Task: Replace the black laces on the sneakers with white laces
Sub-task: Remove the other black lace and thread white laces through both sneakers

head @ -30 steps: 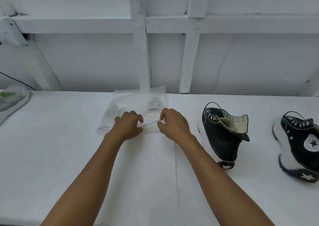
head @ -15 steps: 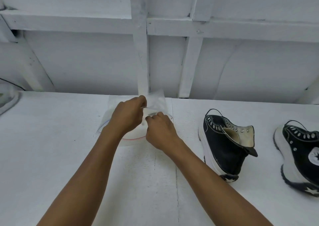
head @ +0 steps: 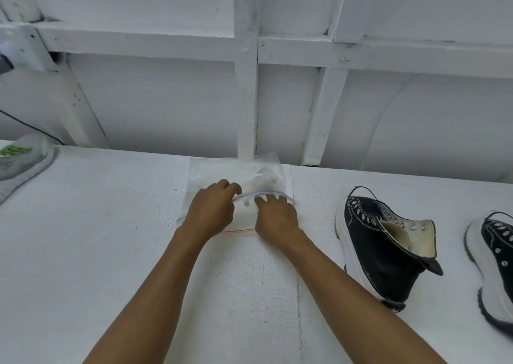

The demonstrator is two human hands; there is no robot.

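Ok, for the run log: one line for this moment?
left hand: pinches zip bag mouth | right hand: fingers in bag | nearer sneaker: untouched

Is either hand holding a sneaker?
No, the left hand and right hand are both at the clear bag, while the black sneakers sit apart.

Only one view exists, a wide-angle camera on the person's head. It looks forward and down across the counter (head: 97,252) to the white wall (head: 166,105). It is close: the left hand (head: 211,211) and right hand (head: 274,216) meet at the plastic bag (head: 219,172) in mid-frame.
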